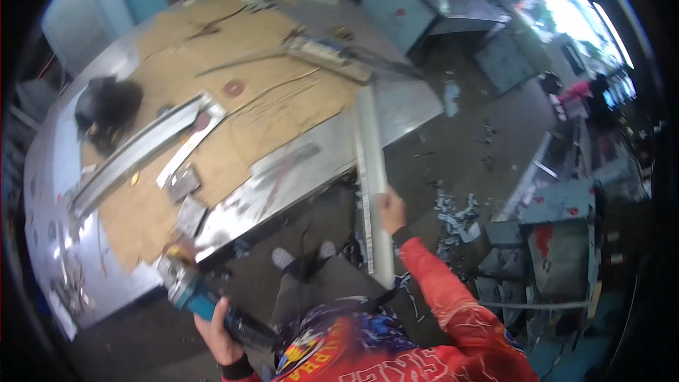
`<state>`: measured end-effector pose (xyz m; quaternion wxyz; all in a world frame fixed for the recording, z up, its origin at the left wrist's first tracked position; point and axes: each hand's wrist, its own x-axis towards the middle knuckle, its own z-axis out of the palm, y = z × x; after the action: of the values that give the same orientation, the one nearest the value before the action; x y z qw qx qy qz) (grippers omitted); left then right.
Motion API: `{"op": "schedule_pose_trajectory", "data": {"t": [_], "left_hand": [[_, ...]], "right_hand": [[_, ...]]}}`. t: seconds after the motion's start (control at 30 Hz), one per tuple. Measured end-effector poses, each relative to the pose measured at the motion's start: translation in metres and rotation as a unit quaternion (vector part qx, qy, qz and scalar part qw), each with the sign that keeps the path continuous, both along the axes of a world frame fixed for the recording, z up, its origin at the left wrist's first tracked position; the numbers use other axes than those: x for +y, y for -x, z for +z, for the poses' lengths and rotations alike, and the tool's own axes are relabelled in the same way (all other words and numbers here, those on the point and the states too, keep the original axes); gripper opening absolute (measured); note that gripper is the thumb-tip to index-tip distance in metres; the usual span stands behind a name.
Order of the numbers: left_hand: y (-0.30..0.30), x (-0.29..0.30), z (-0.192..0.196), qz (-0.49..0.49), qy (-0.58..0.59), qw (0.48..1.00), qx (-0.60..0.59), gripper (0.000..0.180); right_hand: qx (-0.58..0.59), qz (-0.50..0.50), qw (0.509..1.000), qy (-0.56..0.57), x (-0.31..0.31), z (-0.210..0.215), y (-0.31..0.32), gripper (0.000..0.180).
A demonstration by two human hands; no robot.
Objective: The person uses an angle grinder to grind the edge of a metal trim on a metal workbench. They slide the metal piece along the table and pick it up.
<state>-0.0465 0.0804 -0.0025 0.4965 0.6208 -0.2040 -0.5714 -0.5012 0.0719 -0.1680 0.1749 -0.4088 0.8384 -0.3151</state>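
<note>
My left hand [217, 330] is wrapped round the body of a teal and black angle grinder [196, 295]. The grinder's metal head and disc point up over the near edge of the worktable. In my right hand [390, 211] is a long, pale metal channel [380, 163], gripped by its right edge. Its far end reaches the table's edge, while its near end hangs beside my legs. Two small metal blocks [185, 182] lie on the table ahead of the grinder. Behind them sits a bent metal frame piece [145, 143].
The metal worktable [417, 106] is partly covered by brown board [276, 102]. A black helmet-like object [108, 110] lies at its left, and a reddish disc [233, 88] near the middle. Scraps [456, 216] litter the floor at right. Grey metal cabinets [559, 240] stand farther right.
</note>
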Motion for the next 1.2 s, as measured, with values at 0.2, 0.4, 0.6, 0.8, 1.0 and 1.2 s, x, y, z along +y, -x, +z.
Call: {"op": "schedule_pose_trajectory", "data": {"t": [0.2, 0.4, 0.6, 0.8, 1.0, 1.2], "left_hand": [[0.017, -0.02, -0.01, 0.023, 0.03, 0.998, -0.042, 0.046], [0.025, -0.012, -0.007, 0.032, 0.043, 0.991, -0.124, 0.047], [0.093, -0.001, -0.018, 0.032, 0.06, 0.976, -0.207, 0.042], [0.184, 0.003, -0.038, -0.017, 0.078, 0.957, -0.278, 0.057], [0.257, -0.025, -0.048, -0.073, 0.019, 0.937, -0.341, 0.056], [0.282, -0.067, -0.067, -0.146, -0.014, 0.907, -0.395, 0.055]], "right_hand": [[-0.017, 0.093, 0.995, 0.03, 0.054, 0.055, 0.075, 0.038], [0.111, 0.238, 0.964, -0.044, 0.09, 0.096, 0.114, 0.042], [0.032, 0.466, 0.884, 0.007, -0.048, 0.095, 0.097, 0.049], [0.099, 0.624, 0.774, 0.052, -0.216, 0.053, 0.069, 0.05], [0.219, 0.691, 0.682, -0.097, -0.288, 0.041, 0.042, 0.042], [0.121, 0.722, 0.652, -0.198, -0.319, 0.027, 0.054, 0.051]]}}
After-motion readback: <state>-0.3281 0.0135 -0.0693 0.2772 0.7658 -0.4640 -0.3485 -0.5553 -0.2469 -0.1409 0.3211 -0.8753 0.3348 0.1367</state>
